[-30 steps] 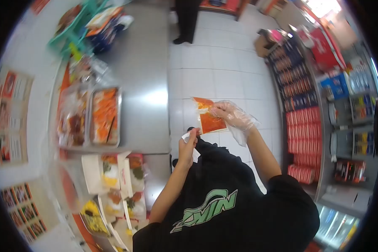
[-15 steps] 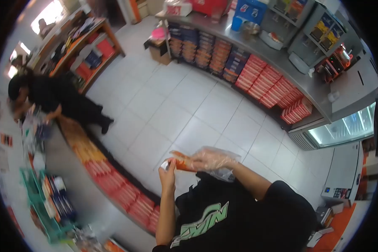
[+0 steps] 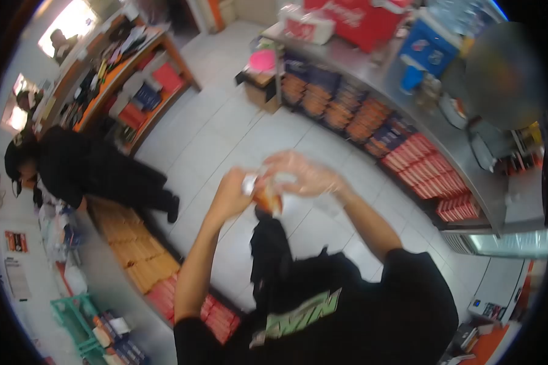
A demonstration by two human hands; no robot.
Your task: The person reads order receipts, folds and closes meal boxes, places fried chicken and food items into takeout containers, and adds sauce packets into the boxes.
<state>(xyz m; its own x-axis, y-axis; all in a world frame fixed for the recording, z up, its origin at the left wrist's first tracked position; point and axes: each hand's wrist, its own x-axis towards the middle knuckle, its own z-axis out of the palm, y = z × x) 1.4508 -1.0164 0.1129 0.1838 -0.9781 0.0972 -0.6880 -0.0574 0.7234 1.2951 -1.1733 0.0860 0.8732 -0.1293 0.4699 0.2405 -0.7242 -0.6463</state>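
A small orange packet (image 3: 268, 199) hangs between my hands over the tiled floor, blurred by motion. My left hand (image 3: 234, 191) is closed on something white (image 3: 249, 184) at the packet's upper left side. My right hand (image 3: 304, 175), in a clear plastic glove, has its fingers curved at the packet's top. Its fingertips are smeared, so whether they grip the packet cannot be made out.
A person in black (image 3: 103, 164) leans over the left counter. Stacked red boxes (image 3: 420, 161) fill the shelf under the right steel counter (image 3: 432, 109). A green rack (image 3: 79, 325) stands at lower left, a freezer (image 3: 502, 286) at right.
Both hands have risen, with the packet now hanging below the fingers. The right hand's fingers have spread into a curve. The view has shifted, and the person in black appears lower.
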